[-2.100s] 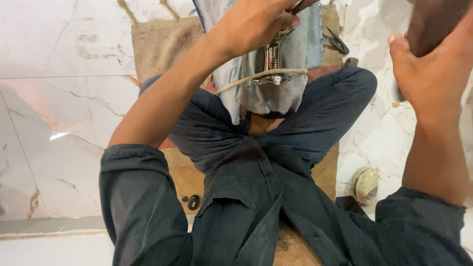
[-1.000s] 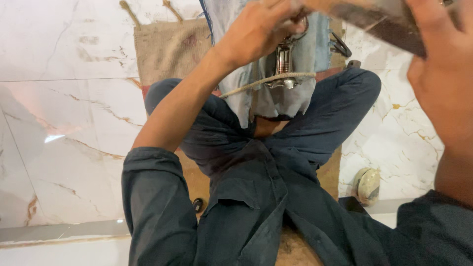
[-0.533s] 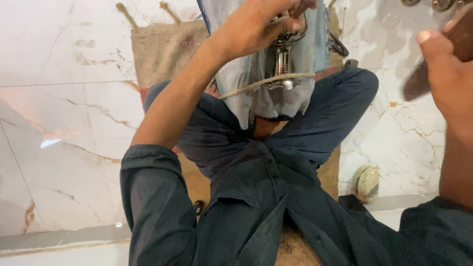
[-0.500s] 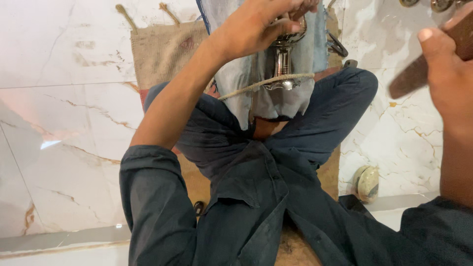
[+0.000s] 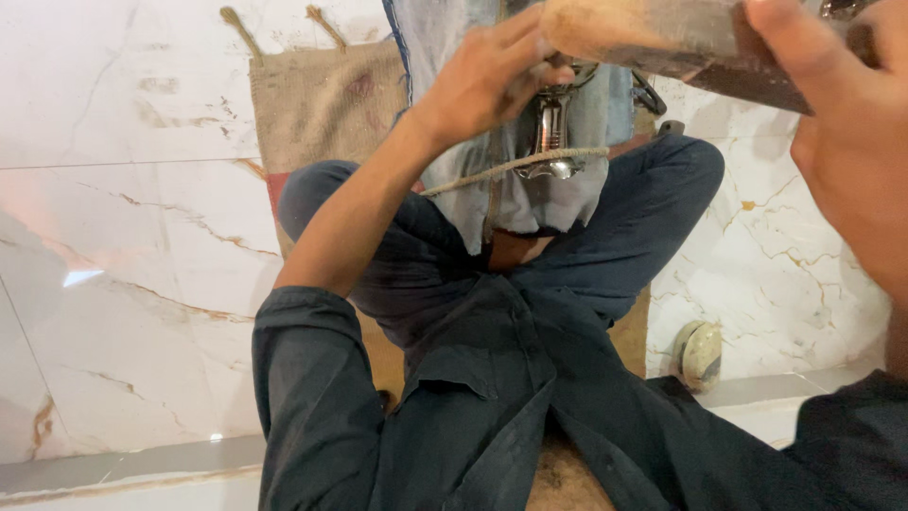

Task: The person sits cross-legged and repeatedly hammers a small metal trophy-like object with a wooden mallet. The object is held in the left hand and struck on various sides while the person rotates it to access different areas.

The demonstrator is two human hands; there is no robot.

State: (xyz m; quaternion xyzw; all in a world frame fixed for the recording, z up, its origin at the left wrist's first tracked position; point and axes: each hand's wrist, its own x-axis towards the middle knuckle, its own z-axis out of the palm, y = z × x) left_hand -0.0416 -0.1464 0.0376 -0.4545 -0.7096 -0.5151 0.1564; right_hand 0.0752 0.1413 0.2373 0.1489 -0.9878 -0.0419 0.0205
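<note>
I'm getting one view only, from the head, looking steeply down over the lap (image 5: 492, 378) at close range. The marble floor (image 5: 123, 265) is filling nine o'clock.

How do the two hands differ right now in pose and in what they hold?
The left hand is curled down on a shiny metal fitting over grey cloth; the right hand is raised close to the camera. The left grips small metal; the right holds a big wooden tool. Both are bare, with dark sleeves.
</note>
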